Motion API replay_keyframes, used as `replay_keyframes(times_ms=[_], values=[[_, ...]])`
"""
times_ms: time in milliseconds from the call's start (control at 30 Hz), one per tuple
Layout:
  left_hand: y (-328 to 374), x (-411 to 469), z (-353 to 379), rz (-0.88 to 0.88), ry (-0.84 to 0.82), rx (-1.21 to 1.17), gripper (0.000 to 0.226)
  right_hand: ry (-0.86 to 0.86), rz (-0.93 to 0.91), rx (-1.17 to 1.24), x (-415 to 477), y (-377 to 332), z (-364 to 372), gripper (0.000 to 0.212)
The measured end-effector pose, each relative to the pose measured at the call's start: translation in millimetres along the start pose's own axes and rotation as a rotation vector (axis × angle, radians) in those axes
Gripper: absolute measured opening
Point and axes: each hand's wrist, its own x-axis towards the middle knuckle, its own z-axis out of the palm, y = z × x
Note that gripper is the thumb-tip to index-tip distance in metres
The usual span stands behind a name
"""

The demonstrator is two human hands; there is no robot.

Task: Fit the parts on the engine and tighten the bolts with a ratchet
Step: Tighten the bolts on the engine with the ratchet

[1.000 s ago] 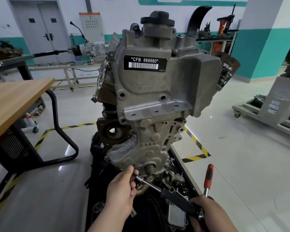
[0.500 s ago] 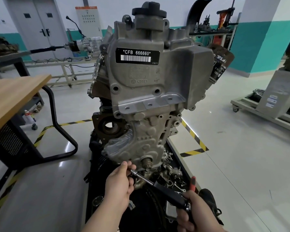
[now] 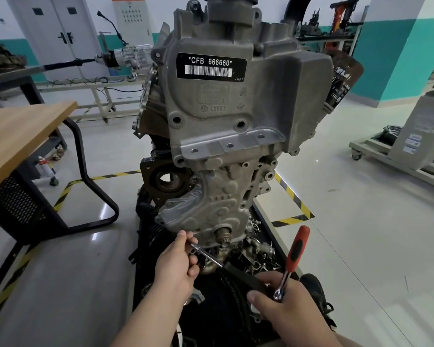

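- head view: the engine [image 3: 223,126] stands upright in the middle, its grey cast end cover facing the camera, with a black label [image 3: 211,67] reading "*cfb 666660*" and a barcode high on the cover.
- a short toothed shaft stub [image 3: 223,232] sticks out near the bottom edge of the engine.
- the left hand [image 3: 176,269] reaches up to that bottom edge just left of the stub. Its thumb and fingertips pinch the chrome head end of the black-handled ratchet [image 3: 236,272], which is held against the casting. The bolt itself is hidden behind the fingers.
- the ratchet slants down to the right, and the right hand [image 3: 286,306] is curled round the end of its black grip.
- the same right hand also holds the red-handled ratchet [image 3: 293,257] — its chrome head sits between the fingers, and its red and black grip points up and slightly right, clear of the engine.
- loose metal fittings [image 3: 261,249] lie heaped on the black tray [image 3: 281,249] under the engine, just right of the stub.
- a dark shoe [image 3: 315,288] shows beside the right hand on the grey floor [image 3: 361,234], which carries yellow and black tape [image 3: 295,199].
- a wooden surface [image 3: 18,136] on a black frame stands to the left, well apart from the engine — double doors [image 3: 58,33] are far behind it.
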Motion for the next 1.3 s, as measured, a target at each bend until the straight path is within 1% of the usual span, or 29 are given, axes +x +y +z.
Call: replay_keyframes(times_ms=[67,167,233,333,367,433,500,567,633,667,700,767,900,967,1033,1100,1167,1200,1233,1267,1300], values=[[3,-3,2,0.021,-0.005,-0.006,0.026,-0.001,0.019,-0.018,1,2,2,0.011],[7,-7,5,0.049,-0.034,-0.014,0.026,-0.017,0.075,0.105,3,4,6,0.005],[8,-9,6,0.064,-0.055,-0.012,0.026,-0.017,0.092,0.211,3,7,6,0.015],[8,-11,7,0.095,-0.082,0.012,0.027,-0.034,0.139,0.417,5,8,5,0.043],[8,-12,7,0.104,-0.095,0.021,0.027,-0.044,0.175,0.511,5,8,5,0.045],[8,-13,10,0.125,-0.122,0.039,0.027,-0.053,0.253,0.69,7,9,4,0.041],[8,-14,12,0.152,-0.134,0.05,0.027,-0.055,0.283,0.782,9,9,4,0.039],[8,-14,14,0.174,-0.119,0.052,0.025,-0.044,0.255,0.734,9,10,3,0.042],[8,-13,14,0.178,-0.089,0.053,0.024,0.001,0.169,0.56,7,11,1,0.043],[8,-12,13,0.169,-0.075,0.046,0.024,0.033,0.115,0.459,6,11,1,0.04],[9,-11,13,0.156,-0.063,0.034,0.024,0.059,0.063,0.372,5,11,0,0.032],[8,-9,13,0.13,-0.045,0.012,0.024,0.101,-0.027,0.255,3,11,1,0.021],[6,-7,13,0.089,-0.014,0.008,0.024,0.276,-0.183,0.023,4,16,3,0.017],[4,-6,14,0.068,-0.007,0.002,0.024,0.319,-0.25,-0.066,4,16,1,0.007],[3,-6,16,0.047,-0.007,-0.001,0.025,0.32,-0.295,-0.097,2,16,-1,0.018],[2,-7,20,0.027,-0.019,0.005,0.026,0.292,-0.234,0.004,-1,15,-2,0.016],[2,-9,23,0.015,-0.031,0.027,0.026,0.233,-0.076,0.212,-2,13,-4,0.022],[1,-11,25,0.017,-0.035,0.041,0.026,0.177,0.048,0.397,-1,12,-7,0.024],[1,-13,29,0.029,-0.042,0.051,0.025,0.11,0.185,0.656,1,12,-10,0.023],[0,-16,32,0.047,-0.054,0.053,0.025,0.049,0.316,0.915,2,10,-13,0.02],[-2,-19,36,0.069,-0.064,0.052,0.024,0.015,0.427,1.119,4,8,-18,0.016]])
